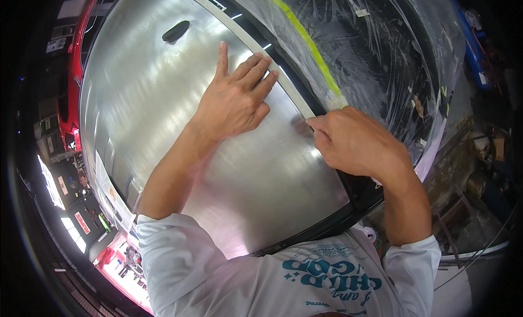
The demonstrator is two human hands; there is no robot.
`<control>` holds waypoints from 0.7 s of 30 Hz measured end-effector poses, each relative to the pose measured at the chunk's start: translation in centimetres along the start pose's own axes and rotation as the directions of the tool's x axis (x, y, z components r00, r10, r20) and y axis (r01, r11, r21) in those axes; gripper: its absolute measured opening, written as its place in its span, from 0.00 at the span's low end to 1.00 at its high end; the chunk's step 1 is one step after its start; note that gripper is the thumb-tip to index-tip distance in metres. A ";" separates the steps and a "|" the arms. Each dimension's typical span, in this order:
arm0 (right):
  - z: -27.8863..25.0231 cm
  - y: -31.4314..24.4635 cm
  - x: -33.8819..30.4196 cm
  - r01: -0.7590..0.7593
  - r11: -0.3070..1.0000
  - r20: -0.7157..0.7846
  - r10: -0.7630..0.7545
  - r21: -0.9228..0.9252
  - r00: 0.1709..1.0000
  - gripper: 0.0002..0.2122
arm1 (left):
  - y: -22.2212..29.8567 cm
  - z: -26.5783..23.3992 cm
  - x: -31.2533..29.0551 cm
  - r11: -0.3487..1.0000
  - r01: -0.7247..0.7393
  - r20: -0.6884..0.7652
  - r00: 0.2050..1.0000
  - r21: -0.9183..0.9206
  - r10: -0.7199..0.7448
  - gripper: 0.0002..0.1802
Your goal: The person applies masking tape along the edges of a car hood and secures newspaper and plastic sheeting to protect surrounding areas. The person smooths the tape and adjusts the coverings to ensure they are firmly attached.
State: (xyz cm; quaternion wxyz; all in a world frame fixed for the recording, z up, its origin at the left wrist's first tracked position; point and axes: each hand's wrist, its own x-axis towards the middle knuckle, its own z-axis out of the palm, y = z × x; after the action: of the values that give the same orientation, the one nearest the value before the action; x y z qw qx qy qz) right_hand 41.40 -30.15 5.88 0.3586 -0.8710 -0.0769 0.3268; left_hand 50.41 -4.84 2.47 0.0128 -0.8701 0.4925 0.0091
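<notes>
A curved, shiny silver car panel (141, 82) spreads under my hands, with a small black fin-shaped piece (176, 32) near its far end. Along its right edge runs a pale strip of masking tape (293, 94). My left hand (234, 101) lies flat with fingers spread; its fingertips rest on the tape and the panel beside it. Farther down the edge, my right hand (357, 140) is closed, its index fingertip and thumb at the near end of the strip. The curled fingers hide whatever else is in that hand.
Clear plastic sheeting (376, 55) covers the dark surface on the right, with a yellow-green tape line (308, 39) across it. Black trim (310, 227) borders the panel's near edge. A red car (70, 93) stands at the left, and a blue object (475, 50) at the far right.
</notes>
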 end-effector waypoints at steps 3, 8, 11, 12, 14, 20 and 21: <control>0.0 0.1 0.2 -0.003 1.000 0.008 0.003 -0.001 1.000 0.15 | 0.0 0.0 -0.1 1.000 0.001 0.007 1.000 0.004 -0.001 0.29; 0.0 -0.2 0.3 -0.022 1.000 0.025 0.022 -0.001 0.999 0.12 | 0.3 0.1 -0.1 1.000 0.000 0.009 1.000 0.013 0.000 0.29; 0.2 -0.1 0.5 -0.035 0.999 0.015 0.035 -0.012 0.999 0.12 | 0.8 -0.1 -0.2 1.000 -0.026 0.004 1.000 -0.015 0.027 0.30; 0.3 0.1 0.5 -0.022 1.000 0.005 0.022 -0.012 1.000 0.12 | 1.0 -0.3 -0.3 0.999 -0.036 0.003 0.999 -0.026 0.036 0.29; 0.5 0.3 0.6 0.003 1.000 -0.017 -0.003 -0.014 1.000 0.12 | 1.5 -0.4 -0.3 0.998 -0.053 0.006 0.999 -0.044 0.053 0.29; 0.0 -0.3 0.5 -0.007 1.000 0.024 0.008 -0.020 1.000 0.13 | 2.5 -0.2 -0.6 0.997 -0.057 -0.014 0.998 -0.054 0.056 0.30; 0.1 -0.2 0.5 0.004 1.000 0.003 -0.004 -0.017 1.000 0.14 | 2.6 -0.2 -0.5 0.997 -0.059 -0.014 0.998 -0.043 0.058 0.30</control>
State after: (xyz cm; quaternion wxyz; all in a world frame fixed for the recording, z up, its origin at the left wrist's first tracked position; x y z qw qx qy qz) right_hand 41.72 -29.80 5.68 0.3518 -0.8734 -0.0821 0.3266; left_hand 47.97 -5.74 2.68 -0.0097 -0.8555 0.5175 0.0146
